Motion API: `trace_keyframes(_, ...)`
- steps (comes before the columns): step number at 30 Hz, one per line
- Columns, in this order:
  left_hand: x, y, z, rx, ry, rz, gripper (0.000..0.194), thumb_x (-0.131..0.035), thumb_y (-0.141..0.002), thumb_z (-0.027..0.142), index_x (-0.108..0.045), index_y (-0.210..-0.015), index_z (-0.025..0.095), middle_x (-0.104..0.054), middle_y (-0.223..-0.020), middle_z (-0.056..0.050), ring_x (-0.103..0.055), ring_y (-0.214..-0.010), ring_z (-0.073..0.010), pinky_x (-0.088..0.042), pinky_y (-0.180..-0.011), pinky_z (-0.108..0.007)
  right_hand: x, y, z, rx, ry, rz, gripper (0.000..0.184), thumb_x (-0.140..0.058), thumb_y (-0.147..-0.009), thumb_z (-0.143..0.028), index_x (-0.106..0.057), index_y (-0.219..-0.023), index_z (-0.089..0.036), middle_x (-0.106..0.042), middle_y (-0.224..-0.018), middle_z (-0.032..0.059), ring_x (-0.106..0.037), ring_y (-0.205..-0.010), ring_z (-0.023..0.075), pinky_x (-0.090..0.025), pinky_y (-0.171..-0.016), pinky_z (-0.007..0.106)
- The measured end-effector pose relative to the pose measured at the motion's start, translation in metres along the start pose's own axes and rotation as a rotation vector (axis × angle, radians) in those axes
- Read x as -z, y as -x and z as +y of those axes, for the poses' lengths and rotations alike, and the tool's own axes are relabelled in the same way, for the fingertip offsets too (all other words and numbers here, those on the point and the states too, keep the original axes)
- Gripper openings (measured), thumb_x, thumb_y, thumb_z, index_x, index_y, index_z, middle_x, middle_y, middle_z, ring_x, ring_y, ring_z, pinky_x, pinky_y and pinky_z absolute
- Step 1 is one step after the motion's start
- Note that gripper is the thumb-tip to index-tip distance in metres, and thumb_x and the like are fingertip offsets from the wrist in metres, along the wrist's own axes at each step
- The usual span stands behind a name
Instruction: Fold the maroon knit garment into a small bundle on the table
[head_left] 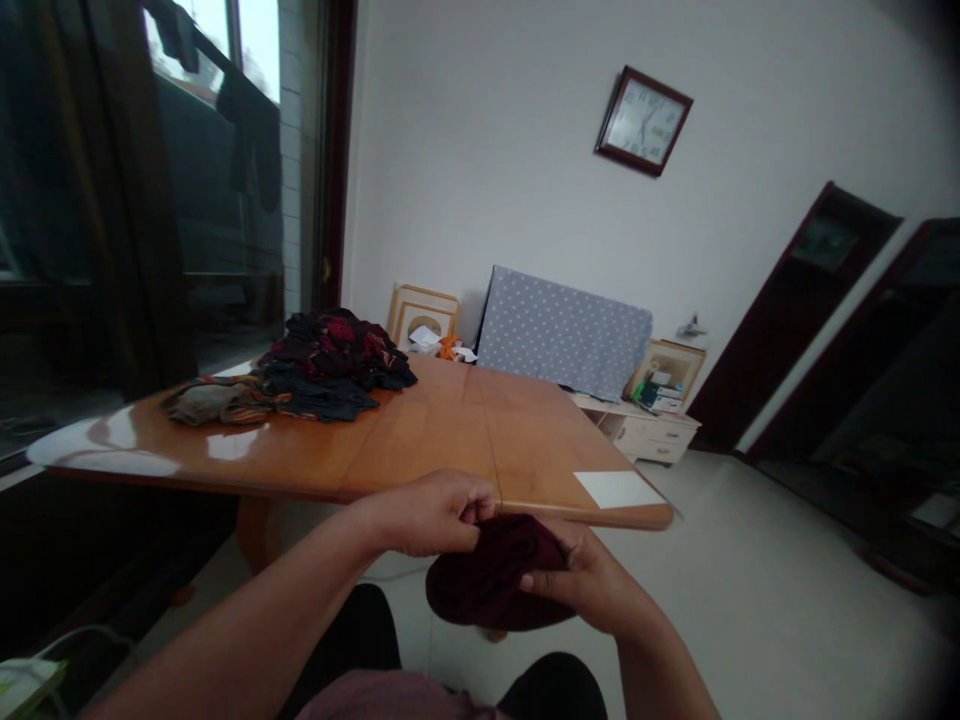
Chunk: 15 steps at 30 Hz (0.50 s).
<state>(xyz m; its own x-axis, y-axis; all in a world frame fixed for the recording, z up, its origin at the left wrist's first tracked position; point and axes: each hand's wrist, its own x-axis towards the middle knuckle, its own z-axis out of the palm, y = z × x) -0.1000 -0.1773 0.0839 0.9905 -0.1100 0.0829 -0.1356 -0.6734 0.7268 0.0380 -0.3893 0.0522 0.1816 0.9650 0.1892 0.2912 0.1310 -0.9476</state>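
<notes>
a person's left hand (424,515) curls shut and right hand (581,580) pinches, both gripping a dark maroon garment (487,580) evenly, held just below the edge of a wooden table (420,440), a clothes pile (337,365) beyond.

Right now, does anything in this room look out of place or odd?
The square wall clock looks tilted, though the camera's lean may cause that. A wooden picture frame stands propped against the wall, not hung, and dark clothes lie in an untidy heap on the wooden table.
</notes>
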Motion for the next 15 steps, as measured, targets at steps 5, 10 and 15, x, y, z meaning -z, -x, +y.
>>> trace_keyframes(5,-0.005,-0.002,0.001,-0.052,-0.142,0.112,0.013,-0.056,-0.073,0.017,-0.057,-0.085,0.021,-0.059,-0.079,0.002,-0.051,-0.069,-0.0128,-0.036,-0.057,-0.023,0.001,-0.001,0.003,0.004,0.001,0.01,0.053,-0.081,-0.076,-0.04,-0.066,-0.125,-0.025,-0.07,-0.115,0.0052,-0.064,-0.105,0.0251,-0.047,-0.101,0.044)
trace_keyframes(10,-0.011,-0.003,-0.002,-0.063,-0.023,0.15,0.009,-0.055,-0.081,0.021,-0.055,-0.09,0.021,-0.058,-0.082,0.002,-0.053,-0.072,-0.0129,-0.039,-0.061,-0.023,0.005,0.0,0.006,-0.008,-0.009,0.036,0.053,-0.08,-0.077,-0.039,-0.066,-0.125,-0.024,-0.07,-0.115,0.0057,-0.064,-0.106,0.0254,-0.049,-0.099,0.043)
trace_keyframes(15,-0.014,-0.002,-0.006,-0.05,0.079,0.221,0.009,-0.053,-0.088,0.025,-0.051,-0.095,0.021,-0.058,-0.082,0.002,-0.054,-0.072,-0.013,-0.041,-0.061,-0.024,0.007,0.001,0.01,-0.009,-0.062,0.097,0.048,-0.079,-0.079,-0.037,-0.066,-0.124,-0.022,-0.072,-0.109,0.0051,-0.065,-0.102,0.0236,-0.051,-0.094,0.039)
